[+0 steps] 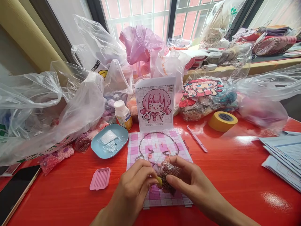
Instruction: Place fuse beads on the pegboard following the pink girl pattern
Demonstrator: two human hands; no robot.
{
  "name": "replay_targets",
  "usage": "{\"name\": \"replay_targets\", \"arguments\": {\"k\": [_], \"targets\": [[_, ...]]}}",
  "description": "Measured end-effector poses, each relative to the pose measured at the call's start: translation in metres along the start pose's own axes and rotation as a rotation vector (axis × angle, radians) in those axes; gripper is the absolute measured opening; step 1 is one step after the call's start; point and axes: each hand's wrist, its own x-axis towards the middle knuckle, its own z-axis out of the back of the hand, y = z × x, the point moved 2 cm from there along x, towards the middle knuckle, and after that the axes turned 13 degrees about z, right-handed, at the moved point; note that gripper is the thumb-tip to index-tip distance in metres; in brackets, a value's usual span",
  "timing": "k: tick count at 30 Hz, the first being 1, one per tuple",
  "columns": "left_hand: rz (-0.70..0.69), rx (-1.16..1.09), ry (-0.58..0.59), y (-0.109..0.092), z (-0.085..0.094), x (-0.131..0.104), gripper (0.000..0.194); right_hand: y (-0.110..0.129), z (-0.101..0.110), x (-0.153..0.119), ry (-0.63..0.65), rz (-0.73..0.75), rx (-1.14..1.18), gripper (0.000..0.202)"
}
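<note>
My right hand [192, 179] is closed round a small clear bag of dark brown beads [171, 171]. Against the bag's left side, my left hand [134, 185] pinches a small yellow piece [160, 181], whose kind I cannot make out. Both hands are above a pegboard [135, 142] over a pink-and-white checked sheet. Dark beads on it form a rounded outline with small face details; the hands and bag hide its lower middle. Behind the board stands a printed pattern card [156, 103] with a pink-haired cartoon figure.
Left lie a blue dish [96, 147] with white beads and a packet, a pink ridged tray [100, 179] and a phone [16, 191]. A white bottle [123, 114] stands behind. Right are pink tweezers [197, 139], yellow tape [219, 122] and papers [284, 157]. Plastic bags line the back.
</note>
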Motion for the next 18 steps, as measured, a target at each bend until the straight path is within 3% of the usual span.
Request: {"name": "replay_targets", "arguments": {"k": [7, 11, 18], "targets": [[-0.031, 0.097, -0.007, -0.0002, -0.0059, -0.0009, 0.025, -0.0091, 0.0048, -0.0016, -0.030, -0.050, -0.009, 0.041], [-0.093, 0.103, -0.086, -0.0012, -0.0065, -0.0039, 0.022, -0.0062, 0.0085, 0.0005, -0.105, -0.033, -0.017, 0.042], [-0.154, 0.150, -0.082, 0.0001, -0.0061, -0.0050, 0.018, -0.0068, 0.0006, -0.0028, -0.013, -0.043, 0.026, 0.040]]}}
